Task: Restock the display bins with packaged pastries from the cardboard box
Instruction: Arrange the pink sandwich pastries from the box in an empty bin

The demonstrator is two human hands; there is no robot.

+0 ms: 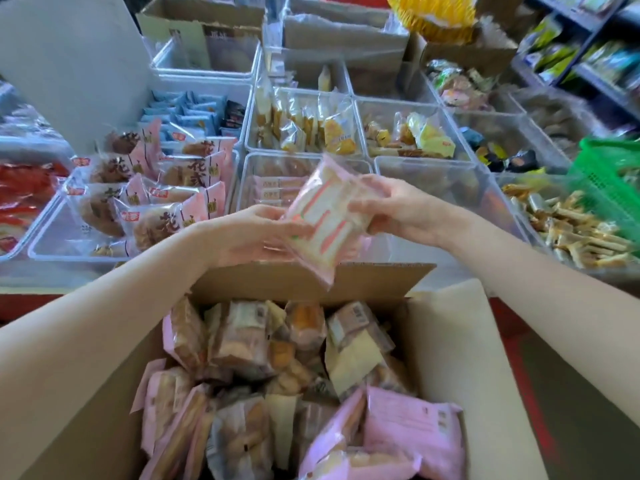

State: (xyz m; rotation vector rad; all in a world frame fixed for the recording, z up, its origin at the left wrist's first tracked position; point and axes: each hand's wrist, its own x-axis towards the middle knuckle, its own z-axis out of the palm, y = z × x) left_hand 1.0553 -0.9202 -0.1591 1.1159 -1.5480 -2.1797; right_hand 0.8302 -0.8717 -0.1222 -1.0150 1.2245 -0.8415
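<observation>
- A pink-wrapped sandwich-cake packet (pixel 323 220) is held in the air between both hands, above the far flap of the cardboard box (pixel 446 344) and in front of the clear display bins.
- The left hand (pixel 249 233) grips the packet's left edge, thumb on top and fingers curled beneath; the right hand (pixel 391 202) pinches its upper right edge. The packet tilts, its lower end pointing down toward the box.
- Just beyond the grip sits a clear display bin (pixel 249 168) holding a few similar pink packets low against its left wall, with bare room beside them; this looks like the target.
- Step in hand, as I judge it: carrying one packet from box to bin, about at the hand-over or straightening stage.
- The next move probably calls for reaching forward past the box flap, lowering the packet into that bin, and setting it alongside the matching stock, then letting go.
- Below the hands, the box is still full of mixed wrapped pastries (pixel 294 393), so much restocking remains.
- To the left of the grip, a bin of round pink-labelled pastries (pixel 145 202); to the right, a bin of small stick-like snacks (pixel 575 233) and a green basket (pixel 609 181).
</observation>
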